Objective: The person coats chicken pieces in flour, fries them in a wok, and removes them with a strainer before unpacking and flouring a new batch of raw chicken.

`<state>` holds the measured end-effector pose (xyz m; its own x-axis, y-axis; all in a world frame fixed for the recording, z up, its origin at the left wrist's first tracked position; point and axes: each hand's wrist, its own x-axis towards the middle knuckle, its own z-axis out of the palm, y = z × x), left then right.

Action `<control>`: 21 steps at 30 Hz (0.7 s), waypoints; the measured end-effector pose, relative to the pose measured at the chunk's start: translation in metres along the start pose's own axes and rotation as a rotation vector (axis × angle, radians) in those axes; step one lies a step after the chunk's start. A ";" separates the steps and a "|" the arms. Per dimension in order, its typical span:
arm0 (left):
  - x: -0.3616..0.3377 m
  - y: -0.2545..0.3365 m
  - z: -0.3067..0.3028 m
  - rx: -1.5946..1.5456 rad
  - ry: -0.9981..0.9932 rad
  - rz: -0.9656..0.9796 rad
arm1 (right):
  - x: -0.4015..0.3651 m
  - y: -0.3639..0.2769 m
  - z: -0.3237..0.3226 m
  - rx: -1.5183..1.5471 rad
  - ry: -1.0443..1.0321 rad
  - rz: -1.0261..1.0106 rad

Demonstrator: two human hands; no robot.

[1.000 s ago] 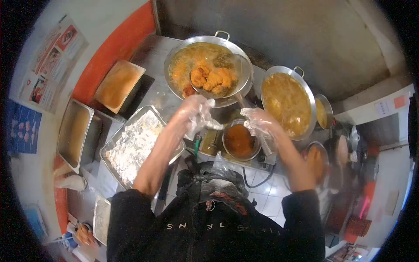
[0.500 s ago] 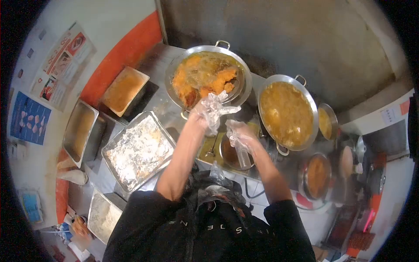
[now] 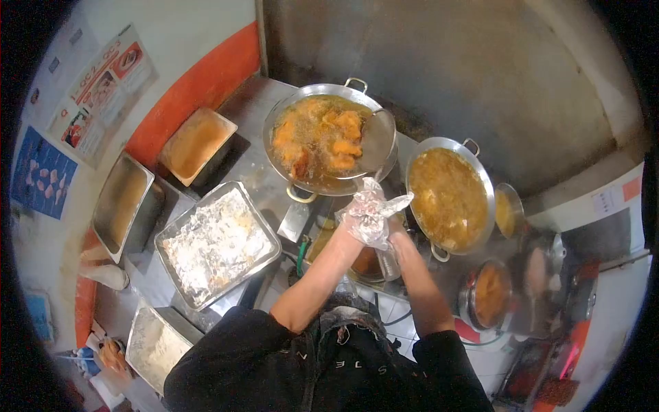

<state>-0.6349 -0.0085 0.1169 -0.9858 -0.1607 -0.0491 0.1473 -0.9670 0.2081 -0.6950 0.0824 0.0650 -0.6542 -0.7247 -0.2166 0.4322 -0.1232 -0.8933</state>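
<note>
A round mesh skimmer lies tilted over the right side of a large two-handled wok. Its handle runs down toward my hands. Several golden-brown fried pieces sit in bubbling oil left of the mesh. My left hand, in a loose clear plastic glove, is closed around the handle's upper part. Close against it on the right is my right hand, also gloved and closed along the handle; my left hand partly hides its fingers. A pale handle end shows below them.
Right of the wok stands a second oil-filled wok. A tray of white flour lies on the left steel counter, near deep metal pans. Below my hands is a pot. Farther right is a round pan of orange-brown contents.
My left hand has moved right and down from the wok's near rim to meet my right hand. The skimmer mesh now shows more fully, right of the fried pieces. The view has shifted slightly.
</note>
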 end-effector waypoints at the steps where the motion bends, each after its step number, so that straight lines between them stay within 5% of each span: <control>1: 0.002 -0.005 0.001 -0.205 -0.020 -0.039 | 0.000 0.000 0.001 0.019 -0.003 -0.009; 8: -0.006 -0.010 -0.005 -0.354 -0.194 -0.091 | -0.003 0.000 -0.013 0.104 -0.068 -0.030; 11: -0.017 0.017 -0.014 -0.392 -0.414 -0.210 | -0.006 -0.002 -0.027 0.073 -0.165 0.049; 12: -0.047 0.045 0.035 -0.003 0.125 -0.208 | -0.010 -0.018 -0.020 -0.161 -0.138 0.251; 13: -0.060 0.064 0.059 0.121 0.264 -0.225 | -0.015 -0.044 -0.007 -0.397 -0.110 0.452; 14: -0.076 0.077 0.098 0.216 0.433 -0.155 | -0.020 -0.052 0.006 -0.442 -0.023 0.444; 17: -0.096 0.126 0.061 0.759 0.492 0.061 | -0.021 -0.065 -0.005 -0.381 -0.052 0.474; 18: -0.107 0.146 0.074 0.903 0.365 -0.044 | -0.018 -0.066 -0.012 -0.305 -0.087 0.522; 21: -0.113 0.188 0.051 1.561 0.539 0.149 | -0.014 -0.072 -0.018 -0.307 -0.190 0.471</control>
<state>-0.5001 -0.1626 0.2110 -0.7831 -0.5947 -0.1816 -0.3138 0.1259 0.9411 -0.7279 0.1139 0.1257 -0.3004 -0.7660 -0.5684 0.4314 0.4224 -0.7972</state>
